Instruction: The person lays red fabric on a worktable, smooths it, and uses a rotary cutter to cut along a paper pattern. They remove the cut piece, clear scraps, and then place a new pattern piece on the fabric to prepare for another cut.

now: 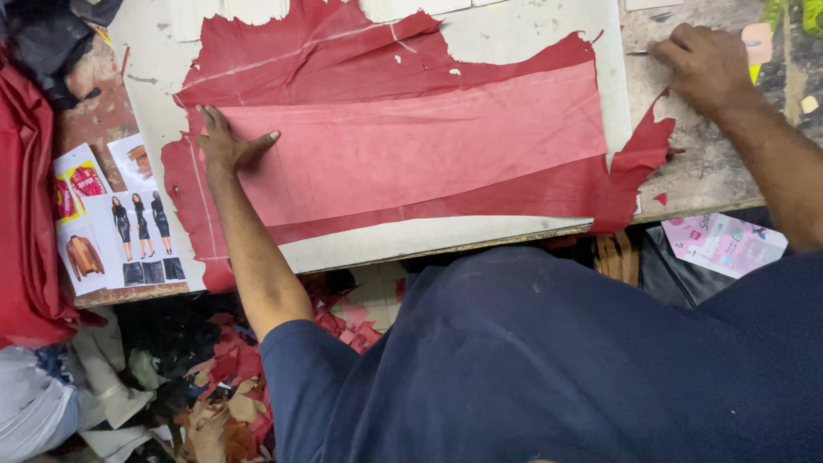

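On the worktable [686,184], seen from the head camera, a large red hide [343,64] lies flat on a white board [480,34]. Its edges are ragged and torn, with small holes near its top, and its surface looks soft and matte. A lighter pink pattern piece [429,141], long, smooth and straight-edged, lies across the middle of the hide.

At 9 o'clock of the pattern piece, the left hand [225,141] presses down flat, fingers spread wide, palm on the hide and thumb reaching onto the pink piece. At 2 o'clock, off the board, the right hand [705,64] rests on the bare, scuffed tabletop with fingers curled around a thin tool [639,53], of which only a dark tip shows.

At 8 o'clock on the table, paper sheets with printed clothing pictures [120,223] lie just beside the board. A folded dark red cloth [26,214] hangs at the far 9 o'clock edge. Below the table, at 7 o'clock, a heap of red and tan scraps [227,377] covers the floor. A pink printed sheet [724,244] lies at 4 o'clock, under the table edge.
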`<action>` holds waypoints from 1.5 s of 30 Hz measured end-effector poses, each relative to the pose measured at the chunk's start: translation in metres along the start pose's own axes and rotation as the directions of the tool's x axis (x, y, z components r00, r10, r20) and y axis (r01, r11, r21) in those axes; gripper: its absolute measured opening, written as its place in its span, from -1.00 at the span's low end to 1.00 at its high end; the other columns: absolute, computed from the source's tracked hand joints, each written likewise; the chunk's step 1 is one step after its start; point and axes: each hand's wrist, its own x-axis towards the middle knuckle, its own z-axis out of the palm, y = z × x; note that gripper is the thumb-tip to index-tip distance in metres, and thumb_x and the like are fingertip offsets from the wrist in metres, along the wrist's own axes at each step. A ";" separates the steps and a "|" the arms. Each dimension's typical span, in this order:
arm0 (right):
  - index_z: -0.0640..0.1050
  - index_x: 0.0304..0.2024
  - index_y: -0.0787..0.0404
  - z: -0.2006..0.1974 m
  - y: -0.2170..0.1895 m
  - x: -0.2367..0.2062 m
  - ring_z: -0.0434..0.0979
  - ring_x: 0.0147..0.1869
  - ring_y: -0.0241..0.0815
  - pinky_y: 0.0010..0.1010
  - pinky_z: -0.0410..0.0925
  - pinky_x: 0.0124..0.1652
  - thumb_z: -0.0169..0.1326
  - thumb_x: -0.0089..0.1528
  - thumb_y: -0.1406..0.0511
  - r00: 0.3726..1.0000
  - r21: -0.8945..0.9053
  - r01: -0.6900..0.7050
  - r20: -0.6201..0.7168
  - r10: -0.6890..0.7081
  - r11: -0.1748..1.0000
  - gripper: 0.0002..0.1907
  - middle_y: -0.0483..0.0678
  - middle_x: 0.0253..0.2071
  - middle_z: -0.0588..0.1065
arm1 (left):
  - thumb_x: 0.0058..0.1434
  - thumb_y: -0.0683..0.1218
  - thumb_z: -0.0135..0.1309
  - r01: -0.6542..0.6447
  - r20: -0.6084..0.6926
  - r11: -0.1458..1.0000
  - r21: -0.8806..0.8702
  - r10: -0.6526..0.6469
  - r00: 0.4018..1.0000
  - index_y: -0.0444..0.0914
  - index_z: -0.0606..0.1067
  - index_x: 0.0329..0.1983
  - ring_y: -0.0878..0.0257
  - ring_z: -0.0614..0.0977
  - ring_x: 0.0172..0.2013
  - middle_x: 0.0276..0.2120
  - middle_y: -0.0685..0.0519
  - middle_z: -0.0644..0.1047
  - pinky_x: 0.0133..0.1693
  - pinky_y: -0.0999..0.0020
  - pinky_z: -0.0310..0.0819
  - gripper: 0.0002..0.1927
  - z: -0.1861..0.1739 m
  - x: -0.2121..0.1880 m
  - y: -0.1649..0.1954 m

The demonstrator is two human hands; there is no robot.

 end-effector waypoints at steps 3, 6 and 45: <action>0.58 -0.10 0.08 -0.010 -0.010 0.002 0.58 -0.15 -0.10 -0.27 0.42 -0.17 0.11 0.31 0.37 1.000 -0.114 0.018 0.011 -0.016 0.993 -0.87 -0.08 -0.22 0.46 | -0.28 0.68 0.27 -0.052 -0.021 0.997 0.056 0.053 0.998 -0.42 -0.24 0.59 -0.26 -0.08 0.54 0.59 -0.22 -0.27 0.44 -0.16 -0.04 0.69 -0.001 -0.001 0.002; 0.60 -0.23 0.12 -0.012 -0.043 0.018 0.61 -0.24 -0.15 -0.28 0.42 -0.26 0.15 0.27 0.30 0.997 -0.358 0.005 0.078 0.024 0.934 -0.94 -0.08 -0.22 0.54 | -0.32 0.68 0.21 -0.024 -0.001 0.997 0.069 0.024 1.000 -0.42 -0.25 0.58 -0.23 -0.07 0.53 0.59 -0.21 -0.28 0.44 -0.12 -0.03 0.70 -0.003 0.000 0.003; 0.50 0.44 -0.10 0.028 -0.313 0.099 0.54 -0.24 -0.09 -0.24 0.39 -0.46 0.26 0.38 0.07 0.910 0.135 -0.400 -0.055 0.410 0.906 -0.43 0.06 0.03 0.29 | 0.47 0.36 -0.20 -0.152 -0.469 0.987 -0.056 0.109 0.877 -0.02 0.07 0.60 0.01 0.04 0.53 0.57 -0.02 -0.01 0.45 -0.21 -0.29 -0.26 0.085 -0.001 -0.057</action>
